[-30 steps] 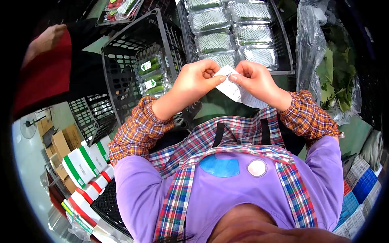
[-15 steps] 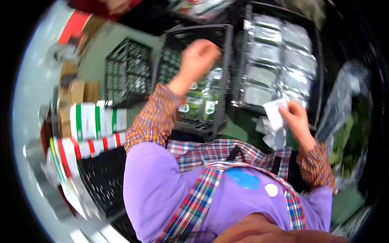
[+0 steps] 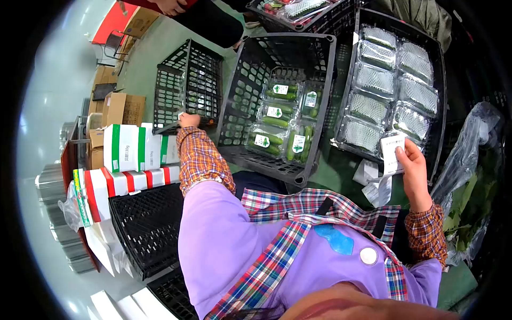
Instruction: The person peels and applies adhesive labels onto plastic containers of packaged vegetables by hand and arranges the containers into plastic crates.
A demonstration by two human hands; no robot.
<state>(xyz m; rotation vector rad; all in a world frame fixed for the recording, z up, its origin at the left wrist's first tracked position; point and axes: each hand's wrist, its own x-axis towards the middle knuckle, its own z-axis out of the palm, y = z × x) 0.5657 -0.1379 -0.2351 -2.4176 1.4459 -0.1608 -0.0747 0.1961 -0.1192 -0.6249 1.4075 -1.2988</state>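
Note:
My left hand (image 3: 190,120) is closed at the near corner of a tilted black plastic crate (image 3: 198,69), its fingers at the rim. A small white spot shows by the fingertips, too small to name. In my right hand (image 3: 414,164), a strip of white printed labels (image 3: 393,152) is pinched between thumb and fingers, its lower end curling down. Beside it, a second black crate (image 3: 349,101) holds clear packs in white foam netting (image 3: 375,79). Between my hands stands an open black crate (image 3: 230,109) with several labelled cucumber packs (image 3: 274,113).
White boxes with green bands (image 3: 128,146) and red bands (image 3: 96,194) are stacked at left, near a dark crate (image 3: 149,226). Plastic wrap with green leaves (image 3: 466,181) lies at right. Another person's hands (image 3: 170,6) show at the top, near a further filled crate (image 3: 304,21).
My left hand has moved left and down, from above the cucumber crate to the tilted crate's corner. My right hand keeps the label strip. The view has shifted and sharpened.

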